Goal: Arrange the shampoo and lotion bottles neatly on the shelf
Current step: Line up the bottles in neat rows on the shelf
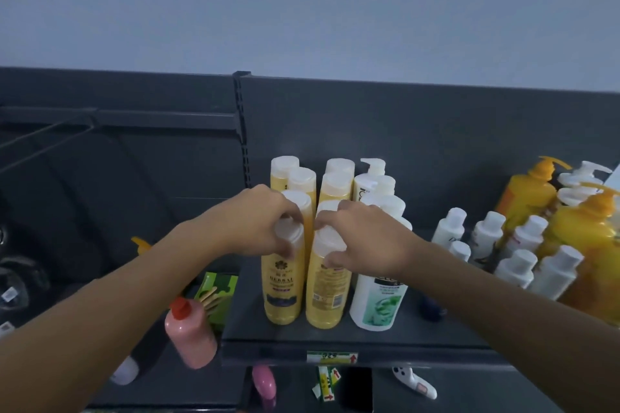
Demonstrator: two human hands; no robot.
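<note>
Aligning step: left hand [265,221] and right hand [362,238] each grip a front yellow bottle's [283,285] cap — next, probably square both with their rows.

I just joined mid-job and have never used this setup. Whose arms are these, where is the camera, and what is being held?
No machine: these are a person's bare arms, filmed by one head-worn camera looking down at a dark shelf. The left hand grips the cap of the front yellow HERBAL bottle; the right hand grips the cap of the yellow bottle beside it. Right of them stand a white green-labelled bottle, small white bottles and orange pump bottles.
</note>
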